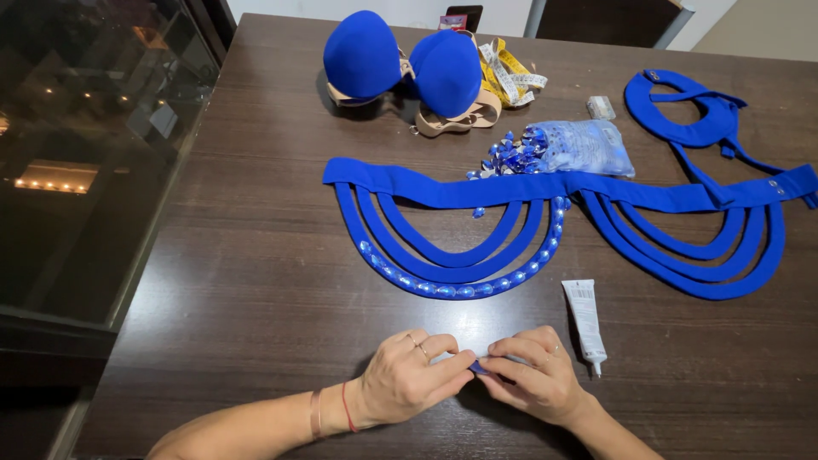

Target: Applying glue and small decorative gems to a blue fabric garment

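My left hand (407, 377) and my right hand (532, 377) meet near the table's front edge, fingertips pinched together on a small blue gem (478, 367). Just right of my right hand lies a white glue tube (585, 319), nozzle toward me. Beyond the hands lies a blue fabric belt with looped straps (443, 192); its outermost left loop carries a row of blue gems (464, 290). A clear bag of blue gems (579, 146) rests above the belt, with several spilled out at its left.
A blue padded bra (400, 64) sits at the table's far side with a yellow measuring tape (509, 75) beside it. A blue collar piece (690, 111) lies far right. A glass wall (77, 153) runs along the dark wooden table's (256, 290) left edge.
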